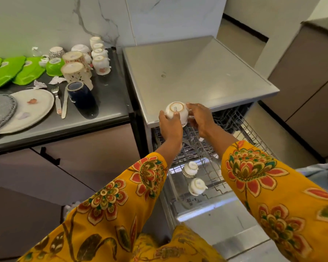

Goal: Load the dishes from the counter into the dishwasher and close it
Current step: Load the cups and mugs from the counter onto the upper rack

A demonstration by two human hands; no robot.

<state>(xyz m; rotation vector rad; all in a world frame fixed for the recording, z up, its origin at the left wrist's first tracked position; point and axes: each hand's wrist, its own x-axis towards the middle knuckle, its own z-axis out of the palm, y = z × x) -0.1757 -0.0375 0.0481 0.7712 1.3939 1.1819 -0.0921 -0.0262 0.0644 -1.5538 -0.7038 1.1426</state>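
Observation:
A white teacup (176, 111) is held upside down above the pulled-out upper rack (252, 135) of the open dishwasher (197, 72). My left hand (169, 126) grips its left side and my right hand (199, 118) grips its right side by the handle. Two more white cups (190, 168) (196, 186) sit upside down in the rack nearer me. On the dark counter (110, 103) to the left stand several upturned cups (100, 62), a dark blue mug (82, 99), a green bowl (54, 66), green trays (17, 71), a white plate (33, 108), a fork (57, 100) and a knife (64, 103).
The lowered dishwasher door (216, 220) stretches toward me below the rack. A grey mat (0, 108) overlaps the plate at the far left. Crumpled paper scraps (55, 80) lie among the dishes. Cabinets (311, 82) stand to the right, marble wall (83, 19) behind.

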